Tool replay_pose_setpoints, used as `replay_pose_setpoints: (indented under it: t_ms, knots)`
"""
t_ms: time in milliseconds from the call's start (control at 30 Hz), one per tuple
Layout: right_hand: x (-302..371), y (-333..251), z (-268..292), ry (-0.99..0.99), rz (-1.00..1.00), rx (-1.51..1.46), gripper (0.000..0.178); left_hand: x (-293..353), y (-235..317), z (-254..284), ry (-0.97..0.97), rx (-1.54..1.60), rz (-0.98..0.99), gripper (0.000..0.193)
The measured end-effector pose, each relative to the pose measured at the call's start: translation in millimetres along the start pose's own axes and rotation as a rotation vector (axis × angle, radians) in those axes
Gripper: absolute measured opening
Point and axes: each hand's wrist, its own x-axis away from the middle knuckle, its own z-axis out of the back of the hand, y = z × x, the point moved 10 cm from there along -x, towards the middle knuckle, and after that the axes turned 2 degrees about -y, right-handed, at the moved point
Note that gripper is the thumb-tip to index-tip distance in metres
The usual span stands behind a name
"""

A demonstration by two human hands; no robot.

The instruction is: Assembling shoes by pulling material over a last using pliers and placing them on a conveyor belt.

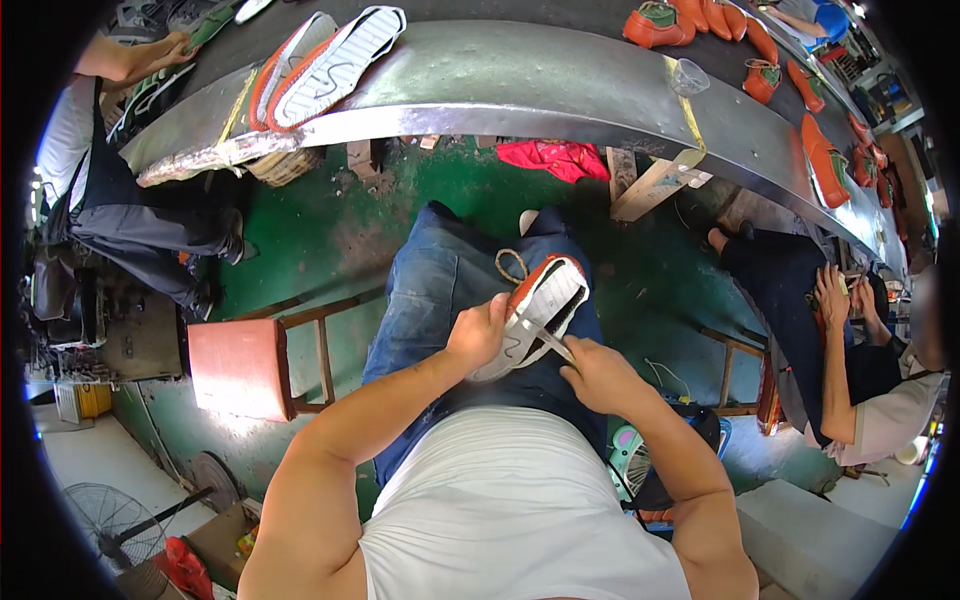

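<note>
On my lap lies an orange shoe [558,296] with its white-grey sole turned up and a black edge along one side. A loop of tan lace sticks out past its far end. My left hand [478,338] is closed on the left side of the shoe, thumb at the sole. In my right hand [600,378] is a thin knife [541,333], its pale metal blade lying across the sole and pointing toward my left thumb. The end of the knife's handle is hidden in my fingers.
A metal-edged bench [480,75] runs across ahead, bearing a sole-up pair of shoes [335,65] at left and several orange shoes [825,160] at right. Co-workers sit at both sides. A reddish stool [238,368] and a fan [110,530] stand at left, red cloth [555,158] under the bench.
</note>
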Motion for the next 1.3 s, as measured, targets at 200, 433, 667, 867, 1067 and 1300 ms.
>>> replay_pose_setpoints:
  t_ms: [200,433,667,867,1067,1300]
  knots:
    - [-4,16,19,0.242,-0.041,0.095,0.033,10,25,5,0.144,-0.117,-0.38,0.043]
    - [8,66,4,-0.259,-0.391,-0.465,0.029,11,47,-21,-0.178,-0.603,-0.521,0.055]
    - [-26,47,21,0.302,-0.052,-0.246,0.033,17,65,-23,-0.341,-0.774,-0.455,0.058]
    - [-24,38,22,0.179,-0.033,-0.116,0.036,22,-17,-10,-0.136,0.015,-0.18,0.065]
    - [-12,18,-1,0.13,0.053,-0.093,0.035,31,9,-6,-0.375,-0.001,-0.172,0.094]
    - [24,77,-17,0.406,-0.051,-0.708,0.037,46,82,47,-0.411,-0.448,-0.32,0.095]
